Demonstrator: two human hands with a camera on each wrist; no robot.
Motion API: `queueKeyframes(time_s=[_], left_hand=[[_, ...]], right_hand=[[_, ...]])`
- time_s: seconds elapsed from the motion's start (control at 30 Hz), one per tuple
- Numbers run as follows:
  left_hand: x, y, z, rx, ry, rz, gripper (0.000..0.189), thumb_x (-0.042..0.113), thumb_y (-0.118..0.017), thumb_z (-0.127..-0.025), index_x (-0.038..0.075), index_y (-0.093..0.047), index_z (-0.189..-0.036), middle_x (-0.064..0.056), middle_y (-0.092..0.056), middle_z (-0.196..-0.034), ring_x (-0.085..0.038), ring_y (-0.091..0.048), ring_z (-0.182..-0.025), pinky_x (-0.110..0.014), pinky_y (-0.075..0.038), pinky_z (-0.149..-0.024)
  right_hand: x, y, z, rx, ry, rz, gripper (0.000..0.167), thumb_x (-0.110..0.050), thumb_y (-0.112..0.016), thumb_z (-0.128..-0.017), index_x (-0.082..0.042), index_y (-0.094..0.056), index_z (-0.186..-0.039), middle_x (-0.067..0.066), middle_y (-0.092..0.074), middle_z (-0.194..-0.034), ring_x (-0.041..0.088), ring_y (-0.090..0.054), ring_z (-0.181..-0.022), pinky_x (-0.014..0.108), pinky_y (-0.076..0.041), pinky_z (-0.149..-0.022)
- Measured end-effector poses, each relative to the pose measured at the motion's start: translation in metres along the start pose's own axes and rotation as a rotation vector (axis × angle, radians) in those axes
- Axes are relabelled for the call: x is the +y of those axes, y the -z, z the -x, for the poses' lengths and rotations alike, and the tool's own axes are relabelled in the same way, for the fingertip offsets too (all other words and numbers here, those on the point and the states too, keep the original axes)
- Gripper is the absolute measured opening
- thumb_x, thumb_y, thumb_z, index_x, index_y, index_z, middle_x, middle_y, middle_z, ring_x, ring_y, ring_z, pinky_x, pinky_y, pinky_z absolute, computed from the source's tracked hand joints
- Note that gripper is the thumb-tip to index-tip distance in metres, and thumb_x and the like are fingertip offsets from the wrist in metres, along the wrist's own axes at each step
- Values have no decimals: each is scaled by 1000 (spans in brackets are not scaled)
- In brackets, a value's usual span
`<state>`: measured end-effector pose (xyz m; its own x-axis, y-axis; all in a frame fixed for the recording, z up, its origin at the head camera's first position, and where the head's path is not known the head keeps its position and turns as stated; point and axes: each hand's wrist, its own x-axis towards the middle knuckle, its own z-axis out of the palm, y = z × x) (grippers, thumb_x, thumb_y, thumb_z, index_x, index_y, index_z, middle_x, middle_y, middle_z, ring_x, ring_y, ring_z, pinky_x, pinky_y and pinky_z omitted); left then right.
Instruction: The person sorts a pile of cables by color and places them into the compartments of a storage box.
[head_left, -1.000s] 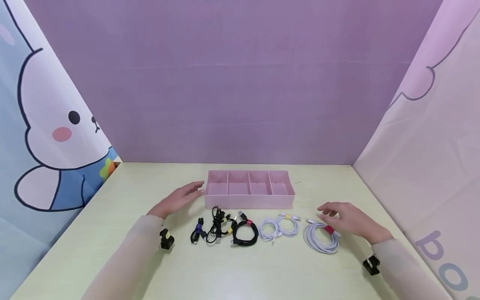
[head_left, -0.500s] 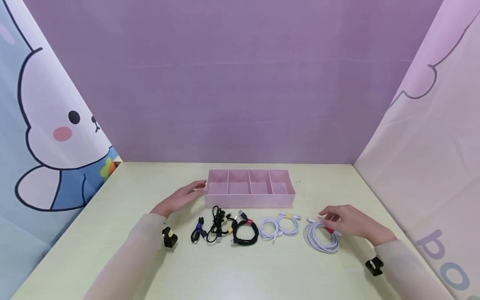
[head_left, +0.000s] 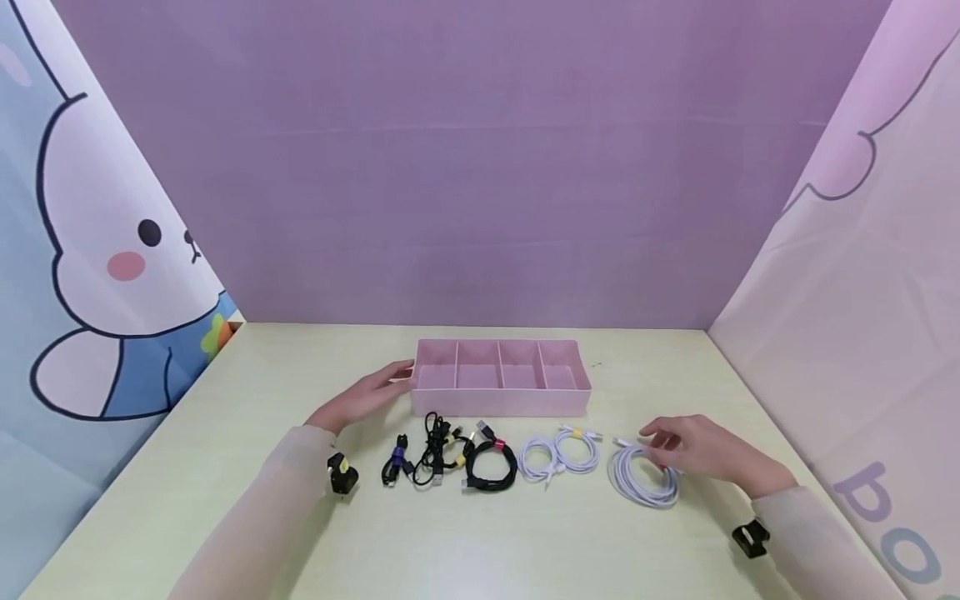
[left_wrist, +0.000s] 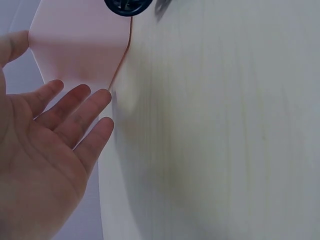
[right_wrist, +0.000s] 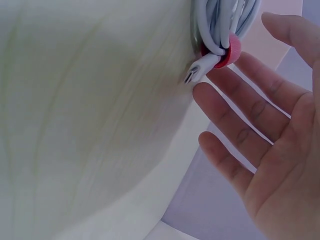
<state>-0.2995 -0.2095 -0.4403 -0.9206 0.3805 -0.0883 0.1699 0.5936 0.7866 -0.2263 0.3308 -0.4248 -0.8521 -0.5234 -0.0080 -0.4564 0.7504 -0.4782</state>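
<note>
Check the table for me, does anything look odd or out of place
No spill or damage shows. A small dark mark sits on the pale table just right of the pink box, odd on a plain surface but too small to identify. One thin black cable also looks messier than the large white coil.

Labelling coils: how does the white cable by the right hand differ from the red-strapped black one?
The white cable coils wider than the black cable. The right hand partly covers the white cable; neither hand covers the black cable. The black cable lies in front of the pink box, the white cable past its right end. Both have red straps.
</note>
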Motion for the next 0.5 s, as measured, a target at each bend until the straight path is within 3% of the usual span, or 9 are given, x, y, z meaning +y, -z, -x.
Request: queueKeyframes(time_s=[0.23, 0.5], left_hand=[[-4, 0, -5, -42, -5, 98, 75, 59, -44, -102, 16, -23, -161, -13, -28, -162, -40, -26, -146, -67, -18, -115], [-1, -1, -5, -95, -1, 204, 75, 53, -46, -103, 14, -19, -161, -13, -28, -162, -35, -34, -144, -55, -23, -119]], right_hand=[[2, -1, -2, 4, 12, 34, 40, -32, -80, -86, -3, -71, -113, -7, -69, -92, 11, -65, -82, 28, -56, -70], [2, -4, 0, 2, 31, 30, 38, -26, -84, -82, -2, -72, -109, -7, -68, -90, 10, -64, -80, 27, -56, -69]])
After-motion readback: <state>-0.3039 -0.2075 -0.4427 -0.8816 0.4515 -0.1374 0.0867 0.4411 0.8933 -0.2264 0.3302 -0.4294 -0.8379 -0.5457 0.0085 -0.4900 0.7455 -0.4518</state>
